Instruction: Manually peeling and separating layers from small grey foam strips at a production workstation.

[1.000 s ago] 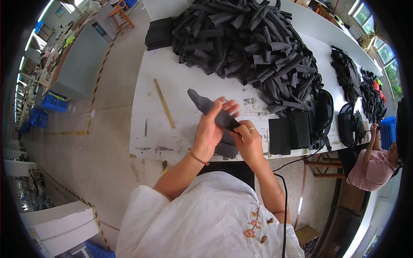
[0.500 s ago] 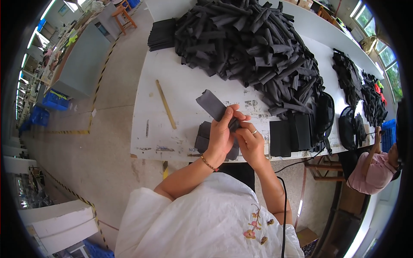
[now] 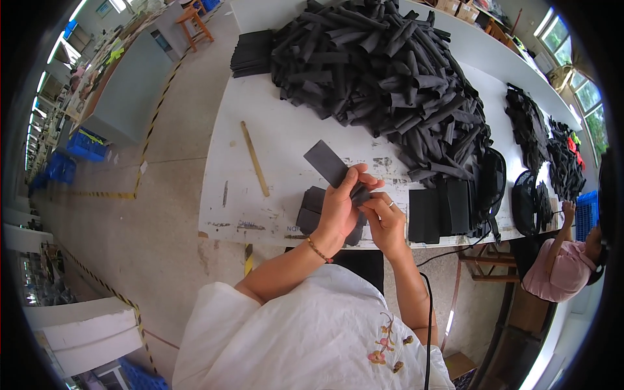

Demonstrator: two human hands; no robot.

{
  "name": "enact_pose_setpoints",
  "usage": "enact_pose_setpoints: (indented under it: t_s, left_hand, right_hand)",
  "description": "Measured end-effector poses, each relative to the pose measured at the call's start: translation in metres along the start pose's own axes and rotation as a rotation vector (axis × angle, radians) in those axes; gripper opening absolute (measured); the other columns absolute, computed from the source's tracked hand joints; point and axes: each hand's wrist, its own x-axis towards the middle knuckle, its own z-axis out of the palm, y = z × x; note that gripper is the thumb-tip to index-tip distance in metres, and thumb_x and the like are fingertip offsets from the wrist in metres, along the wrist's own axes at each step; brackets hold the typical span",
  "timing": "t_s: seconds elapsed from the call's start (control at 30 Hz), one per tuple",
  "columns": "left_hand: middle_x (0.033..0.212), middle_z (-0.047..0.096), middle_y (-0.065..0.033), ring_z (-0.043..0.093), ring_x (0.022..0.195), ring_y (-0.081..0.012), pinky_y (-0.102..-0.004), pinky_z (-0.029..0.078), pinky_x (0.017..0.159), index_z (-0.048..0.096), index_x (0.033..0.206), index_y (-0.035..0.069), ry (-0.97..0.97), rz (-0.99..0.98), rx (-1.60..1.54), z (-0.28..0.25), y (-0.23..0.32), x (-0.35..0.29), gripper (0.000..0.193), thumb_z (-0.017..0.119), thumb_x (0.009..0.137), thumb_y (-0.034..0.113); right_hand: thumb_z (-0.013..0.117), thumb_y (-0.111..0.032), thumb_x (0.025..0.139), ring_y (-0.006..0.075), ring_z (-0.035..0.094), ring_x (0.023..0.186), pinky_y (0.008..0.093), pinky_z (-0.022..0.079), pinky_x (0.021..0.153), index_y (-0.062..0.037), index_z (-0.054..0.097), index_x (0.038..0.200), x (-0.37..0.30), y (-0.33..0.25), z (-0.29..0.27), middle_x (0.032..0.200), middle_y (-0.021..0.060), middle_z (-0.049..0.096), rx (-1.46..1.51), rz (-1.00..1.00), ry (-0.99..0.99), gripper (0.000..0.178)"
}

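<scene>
A dark grey fabric strip (image 3: 326, 162) is gripped in my left hand (image 3: 339, 209), its flat end sticking out up and to the left past the thumb. At the strip's lower end my right hand (image 3: 385, 221) pinches it between thumb and fingers, and a ring shows on that hand. Both hands hang over the table's near edge. Beneath and beside them lies a small stack of dark fabric pieces (image 3: 311, 209), partly hidden by my left hand. Beyond rises a large heap of black fabric strips (image 3: 377, 71).
A wooden ruler-like stick (image 3: 255, 158) lies on the white table (image 3: 224, 175). Neat black stacks (image 3: 424, 216) stand at right beside a black bag (image 3: 492, 185); another stack (image 3: 252, 53) sits far left. A co-worker in pink (image 3: 558, 270) works at the right. A black cable (image 3: 429, 312) hangs near my right arm.
The whole view has shifted slightly. The strip's protruding end looks flatter and straighter than before. Both hands keep their hold on it, with small finger movements.
</scene>
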Motion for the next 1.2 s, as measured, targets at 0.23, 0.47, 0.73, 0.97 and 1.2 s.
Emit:
enact_pose_setpoints:
  t_s: [0.23,0.47,0.73,0.97,1.2]
  left_hand:
    - [0.091,0.066,-0.0094,0.066,0.094,-0.0266,-0.0372,0.051,0.085,0.059,0.112,0.001,0.036,-0.003,-0.003,-0.001,0.000,0.003,0.030,0.053,0.101,0.029]
    - [0.103,0.066,-0.0146,0.063,0.104,-0.0300,-0.0394,0.048,0.096,0.054,0.119,-0.001,0.016,0.134,0.027,0.000,0.013,0.017,0.035,0.051,0.101,0.029]
    - [0.116,0.065,-0.0159,0.058,0.117,-0.0288,-0.0410,0.045,0.102,0.054,0.123,0.000,-0.203,0.173,0.112,0.003,0.031,0.023,0.042,0.053,0.099,0.034]
    - [0.096,0.068,-0.0116,0.068,0.088,-0.0262,-0.0408,0.058,0.082,0.063,0.105,0.003,0.075,0.214,0.133,-0.026,0.046,0.031,0.022,0.067,0.092,0.021]
    - [0.094,0.068,-0.0159,0.068,0.091,-0.0318,-0.0462,0.056,0.087,0.064,0.101,-0.001,-0.050,0.169,0.038,-0.039,0.056,0.026,0.017,0.069,0.089,0.010]
  right_hand:
    - [0.068,0.007,0.080,0.0244,0.062,0.076,0.0313,0.050,0.064,0.0002,0.062,0.090,0.003,-0.001,-0.003,0.091,0.0111,0.062,0.020,0.045,-0.044,0.014]
    - [0.069,-0.005,0.089,0.0066,0.052,0.086,0.0245,0.047,0.074,0.0002,0.062,0.087,-0.003,0.003,0.035,0.103,0.0026,0.056,0.414,0.373,0.298,0.009]
    - [0.058,-0.027,0.099,0.0120,0.059,0.081,0.0268,0.050,0.072,-0.0020,0.055,0.116,0.012,-0.014,0.012,0.104,0.0055,0.061,1.015,0.644,0.215,0.031]
    - [0.071,-0.001,0.084,0.0172,0.059,0.069,0.0270,0.047,0.065,0.0003,0.065,0.088,0.019,-0.020,0.016,0.079,0.0079,0.062,0.038,0.048,0.378,0.008]
    - [0.073,0.001,0.083,0.0156,0.061,0.069,0.0260,0.049,0.063,-0.0002,0.068,0.089,0.007,-0.015,0.015,0.081,0.0085,0.064,0.137,0.126,0.334,0.007]
